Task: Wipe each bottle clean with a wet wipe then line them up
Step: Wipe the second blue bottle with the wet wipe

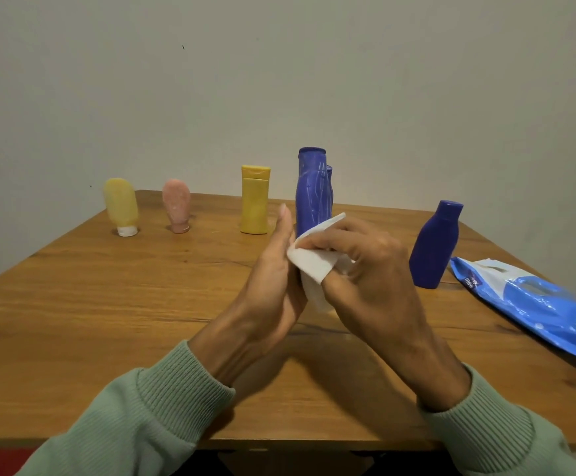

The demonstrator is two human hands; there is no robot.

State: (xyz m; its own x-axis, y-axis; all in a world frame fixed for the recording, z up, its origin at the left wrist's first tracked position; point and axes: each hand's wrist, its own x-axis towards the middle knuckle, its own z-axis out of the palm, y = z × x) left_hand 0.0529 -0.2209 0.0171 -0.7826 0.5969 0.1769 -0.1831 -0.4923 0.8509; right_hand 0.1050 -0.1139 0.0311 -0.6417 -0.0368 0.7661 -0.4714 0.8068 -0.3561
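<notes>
Gripping a soft crumpled white wipe, left hand and right hand, before a tall creased blue bottle

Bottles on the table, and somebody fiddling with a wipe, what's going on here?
A person holds a white wet wipe between both hands above the wooden table: the right hand pinches it; the left hand lies against it, fingers hidden. No bottle is in hand. A yellow tube, pink tube, yellow bottle and tall blue bottle stand along the back; a shorter blue bottle stands beside the wipe pack.
</notes>
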